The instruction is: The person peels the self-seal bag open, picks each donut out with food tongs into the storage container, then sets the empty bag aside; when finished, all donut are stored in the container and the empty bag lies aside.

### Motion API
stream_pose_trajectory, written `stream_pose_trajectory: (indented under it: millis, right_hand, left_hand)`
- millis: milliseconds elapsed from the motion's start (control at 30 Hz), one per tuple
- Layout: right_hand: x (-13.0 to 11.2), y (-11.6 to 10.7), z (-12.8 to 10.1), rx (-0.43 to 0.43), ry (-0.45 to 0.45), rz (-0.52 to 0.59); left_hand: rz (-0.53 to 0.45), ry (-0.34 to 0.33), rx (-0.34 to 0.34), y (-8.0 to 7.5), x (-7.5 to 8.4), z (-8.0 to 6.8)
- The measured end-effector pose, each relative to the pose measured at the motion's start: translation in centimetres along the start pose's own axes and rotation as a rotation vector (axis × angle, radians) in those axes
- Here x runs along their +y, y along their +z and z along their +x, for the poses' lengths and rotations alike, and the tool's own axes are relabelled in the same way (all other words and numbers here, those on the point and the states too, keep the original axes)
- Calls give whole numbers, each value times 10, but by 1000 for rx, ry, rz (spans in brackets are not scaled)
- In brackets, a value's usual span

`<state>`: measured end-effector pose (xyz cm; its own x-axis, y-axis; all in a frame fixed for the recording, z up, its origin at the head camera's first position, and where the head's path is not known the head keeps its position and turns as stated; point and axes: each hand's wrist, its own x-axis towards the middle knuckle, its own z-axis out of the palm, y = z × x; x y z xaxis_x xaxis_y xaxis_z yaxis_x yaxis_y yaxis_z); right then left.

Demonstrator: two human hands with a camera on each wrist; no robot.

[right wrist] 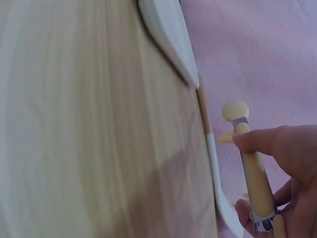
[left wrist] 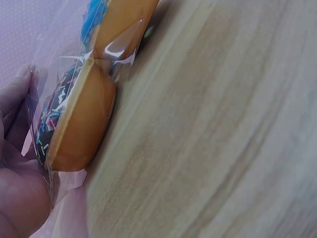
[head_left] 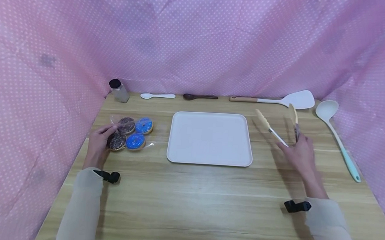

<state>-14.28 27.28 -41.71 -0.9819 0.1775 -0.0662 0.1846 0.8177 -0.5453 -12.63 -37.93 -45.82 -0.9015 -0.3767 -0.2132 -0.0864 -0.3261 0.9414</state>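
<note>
At the left of the table lies a clear plastic bag (head_left: pixel 150 144) of donuts: chocolate donuts (head_left: pixel 117 141) beside blue-iced donuts (head_left: pixel 135 141), all with sprinkles. My left hand (head_left: pixel 97 144) pinches the bag's left edge; in the left wrist view the wrapped chocolate donut (left wrist: pixel 84 119) stands tilted beside the fingers. My right hand (head_left: pixel 300 155) grips a pair of tongs (head_left: pixel 262 119) with cream tips, held above the table with their arms spread apart. In the right wrist view the thumb lies along the tongs' handle (right wrist: pixel 258 188). Nothing is between the tips.
A white tray (head_left: pixel 210 138) lies mid-table between the hands. Along the back are a black-capped jar (head_left: pixel 119 90), a white spoon (head_left: pixel 158 96), a dark wooden spoon (head_left: pixel 200 97) and a white spatula (head_left: pixel 299 99). A ladle (head_left: pixel 338 140) with a mint handle lies at the right edge.
</note>
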Motion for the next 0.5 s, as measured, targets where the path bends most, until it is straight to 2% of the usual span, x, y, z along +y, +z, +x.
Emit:
stream_pose_trajectory:
  millis: [200,500]
  right_hand:
    - [-36,11,-1,29,-164,26]
    - [-86,39,-2,-52,-391,38]
  left_hand:
    - [-8,17,-11,0,-1,2]
    - [-3,22,-1,-1,-2,3]
